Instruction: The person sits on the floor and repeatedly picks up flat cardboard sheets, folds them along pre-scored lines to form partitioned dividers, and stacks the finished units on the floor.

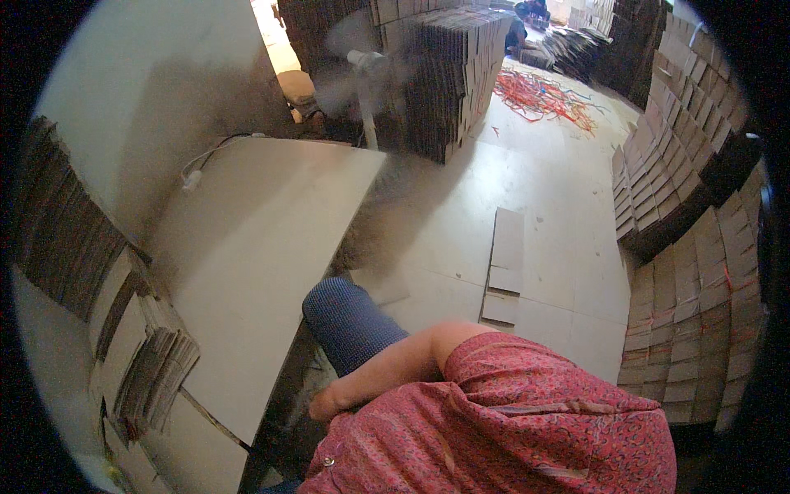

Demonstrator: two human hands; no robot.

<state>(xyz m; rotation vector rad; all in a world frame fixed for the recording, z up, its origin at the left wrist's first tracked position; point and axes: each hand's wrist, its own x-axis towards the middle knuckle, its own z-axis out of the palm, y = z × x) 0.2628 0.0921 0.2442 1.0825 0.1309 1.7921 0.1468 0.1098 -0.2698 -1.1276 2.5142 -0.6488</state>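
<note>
My right forearm comes out of a pink patterned sleeve (527, 370) and bends back across my body. My right hand (323, 405) is at my lap, between the table edge and my shirt. Its fingers are hidden, so I cannot make out whether it holds anything. My left hand is out of the picture. Beside the right forearm is my knee in dark blue checked cloth (350, 321). To the left stretches a pale tabletop (271, 247). At its near left lies a small stack of flat cardboard pieces (156, 379).
A fan (368, 62) with blurred blades stands beyond the table, before tall cardboard stacks (453, 74). More stacks (683, 313) line the right side. Flat cardboard strips (506, 247) and tangled red straps (543, 95) lie on the floor. A person (527, 16) is far back.
</note>
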